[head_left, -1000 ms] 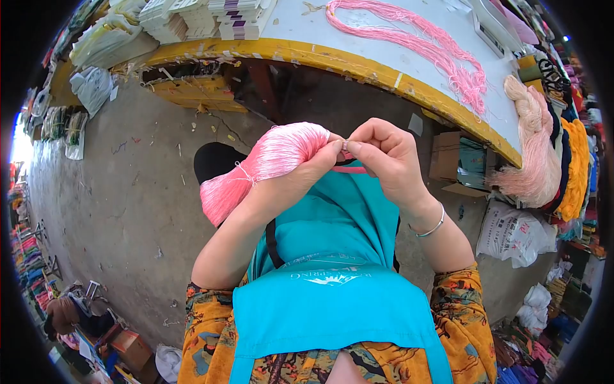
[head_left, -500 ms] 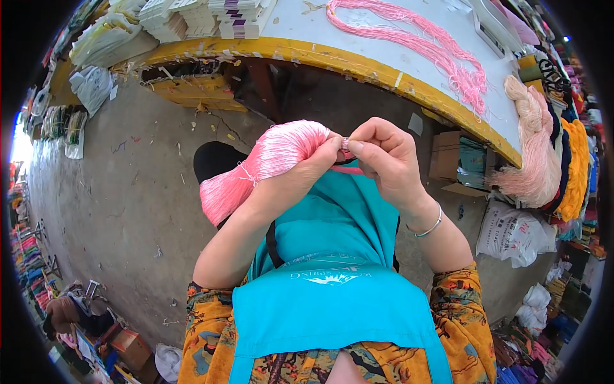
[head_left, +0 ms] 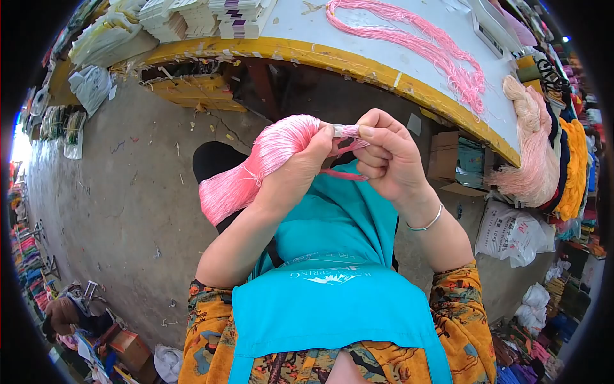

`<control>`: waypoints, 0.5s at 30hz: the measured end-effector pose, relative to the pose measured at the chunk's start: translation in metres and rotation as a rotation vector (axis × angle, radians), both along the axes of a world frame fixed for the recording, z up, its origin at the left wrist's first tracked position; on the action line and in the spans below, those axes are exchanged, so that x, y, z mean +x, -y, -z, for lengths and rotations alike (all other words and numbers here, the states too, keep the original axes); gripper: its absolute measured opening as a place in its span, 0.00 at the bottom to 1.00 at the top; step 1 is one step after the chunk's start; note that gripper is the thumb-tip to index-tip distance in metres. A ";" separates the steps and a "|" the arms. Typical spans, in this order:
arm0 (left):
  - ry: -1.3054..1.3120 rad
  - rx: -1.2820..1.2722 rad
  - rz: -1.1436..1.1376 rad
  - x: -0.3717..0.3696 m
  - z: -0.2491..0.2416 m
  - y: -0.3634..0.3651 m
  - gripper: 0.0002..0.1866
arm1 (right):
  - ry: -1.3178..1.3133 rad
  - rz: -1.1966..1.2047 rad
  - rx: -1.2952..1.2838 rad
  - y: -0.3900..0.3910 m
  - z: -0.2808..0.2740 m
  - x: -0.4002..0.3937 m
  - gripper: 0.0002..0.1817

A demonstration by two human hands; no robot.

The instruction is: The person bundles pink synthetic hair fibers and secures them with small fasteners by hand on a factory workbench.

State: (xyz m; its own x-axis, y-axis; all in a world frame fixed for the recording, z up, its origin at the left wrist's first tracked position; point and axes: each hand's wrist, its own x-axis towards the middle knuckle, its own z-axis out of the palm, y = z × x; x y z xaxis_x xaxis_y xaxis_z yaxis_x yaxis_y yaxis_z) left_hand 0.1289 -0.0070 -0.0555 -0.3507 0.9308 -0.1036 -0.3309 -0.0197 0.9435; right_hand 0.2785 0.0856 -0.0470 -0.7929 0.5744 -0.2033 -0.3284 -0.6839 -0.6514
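Observation:
A thick skein of shiny pink thread (head_left: 275,150) hangs to the left over my forearm, tied round with a thin strand near its lower part. My left hand (head_left: 300,168) grips the skein's narrow end, thumb pressed on top. Close beside it, my right hand (head_left: 391,153) pinches the pink strands that run out of that end, fingers curled. A short twisted length of thread (head_left: 347,130) stretches between both hands. Below it, a loose pink strand bundle (head_left: 345,175) passes toward my right palm, where its end is hidden.
Ahead is a white table (head_left: 294,24) with a yellow edge, holding a looped pink hank (head_left: 409,32) and stacked paper labels (head_left: 240,16). Pale pink and orange hanks (head_left: 574,169) hang at its right end. A cardboard box (head_left: 446,155) and a white sack (head_left: 511,232) stand on the floor.
My right hand has moved slightly right and away from the left, its fingers curling more. More of the pink thread between the hands now shows.

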 end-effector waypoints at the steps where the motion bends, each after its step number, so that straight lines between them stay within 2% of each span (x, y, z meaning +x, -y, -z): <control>1: 0.002 0.001 0.000 0.000 0.000 -0.001 0.12 | 0.016 0.011 0.000 0.000 -0.005 0.001 0.03; 3: -0.022 -0.004 -0.108 0.000 0.001 -0.003 0.12 | 0.005 0.028 0.022 -0.007 -0.014 0.007 0.02; 5: -0.019 -0.030 -0.095 -0.009 -0.002 -0.001 0.11 | -0.042 0.089 0.102 -0.017 -0.024 0.015 0.02; 6: -0.017 -0.058 -0.080 -0.013 -0.003 0.001 0.10 | 0.065 0.101 0.269 -0.021 -0.031 0.019 0.03; 8: -0.009 -0.041 -0.062 -0.017 -0.003 0.000 0.08 | 0.499 0.238 1.134 -0.027 -0.031 0.017 0.04; 9: -0.023 -0.013 -0.080 -0.018 -0.007 -0.002 0.08 | 0.682 0.190 1.306 -0.024 -0.044 0.019 0.04; 10: -0.038 0.015 -0.095 -0.018 -0.010 -0.003 0.07 | 0.684 0.192 1.306 -0.024 -0.053 0.019 0.04; 12: -0.040 0.031 -0.115 -0.024 -0.009 -0.006 0.07 | 0.773 0.214 1.565 -0.024 -0.068 0.018 0.03; 15: 0.056 0.045 -0.217 -0.035 -0.011 -0.009 0.07 | 0.766 0.228 1.590 -0.024 -0.083 0.018 0.03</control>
